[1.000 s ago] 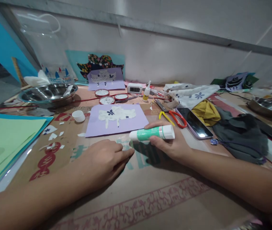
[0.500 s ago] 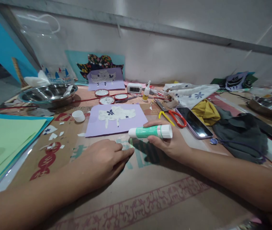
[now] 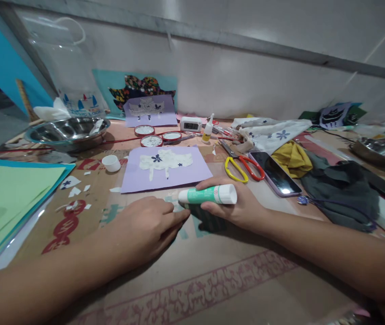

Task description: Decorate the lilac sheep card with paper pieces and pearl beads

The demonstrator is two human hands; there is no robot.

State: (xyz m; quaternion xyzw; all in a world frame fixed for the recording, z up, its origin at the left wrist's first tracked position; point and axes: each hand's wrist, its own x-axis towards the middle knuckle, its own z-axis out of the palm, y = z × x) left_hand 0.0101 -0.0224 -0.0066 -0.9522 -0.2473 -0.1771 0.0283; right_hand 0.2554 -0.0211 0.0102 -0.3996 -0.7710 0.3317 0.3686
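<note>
Green-white glue stick point(image 3: 201, 195), head view: I have it pinched in the right hand point(image 3: 246, 205), sideways over the bench point(image 3: 138, 280), tip near the left hand point(image 3: 147, 221). Left is palm-down, index extended; can't tell if it grips anything. Purple card point(image 3: 133, 178) just beyond; scissors point(image 3: 235, 156) right of it, cap point(image 3: 111, 164) left.

L hand point(image 3: 148, 216) is palm down, w/ index finger point(image 3: 178, 218) stretched to right, next finger point(image 3: 168, 207) bent. R hand point(image 3: 243, 203) is curled in grip, thumb point(image 3: 214, 208) on near side. Bare L arm point(image 3: 67, 266) comes from near left, R arm point(image 3: 314, 239) from near right.
</note>
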